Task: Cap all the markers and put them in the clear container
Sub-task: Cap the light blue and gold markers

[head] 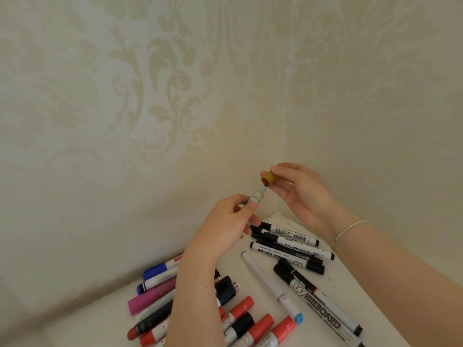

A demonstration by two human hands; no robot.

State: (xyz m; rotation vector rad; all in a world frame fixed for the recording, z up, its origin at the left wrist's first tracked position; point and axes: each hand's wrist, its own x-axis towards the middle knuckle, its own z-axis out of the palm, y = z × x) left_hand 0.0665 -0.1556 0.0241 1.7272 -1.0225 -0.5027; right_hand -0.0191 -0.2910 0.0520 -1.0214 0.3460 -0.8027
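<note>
Head view: corner of a white desk (350,291) against patterned wallpaper (125,96), both arms reaching in from 6 o'clock.
Wall: cream damask paper, fills the frame from 9 through 3 o'clock; corner seam runs down to the desk at centre.
Desk: only its 5 to 7 o'clock part shows, scattered with markers.
Left pile (160,296): at 7 o'clock, blue, pink, dark red, red and black markers, partly under the left forearm; those that show look capped, the rest hidden.
Right group (288,244): at 4 o'clock of the hands, black-and-white markers lying side by side, caps on as far as I can tell.
Whiteboard marker (315,296): at 5 o'clock, black cap, lying diagonal.
Thin white pen (270,281): just beside it, blue cap at its 5 o'clock end.
Left hand (225,226): grip pinching the held marker (254,199) by its barrel, bare tip pointing to 1 o'clock, raised above the desk.
Right hand (300,194): grip pinching the mustard cap (269,177) between thumb and fingers, open end facing the tip.
Cap vs tip: tip just at the cap mouth, not seated yet.
Bracelet (348,231): thin silver chain on the right wrist.
Clear container: not in view.
Progress: judged early to middle; capping looks mostly done, this one is mid-capping, and no marker shows as stowed, so the whole transfer seems left to do.
</note>
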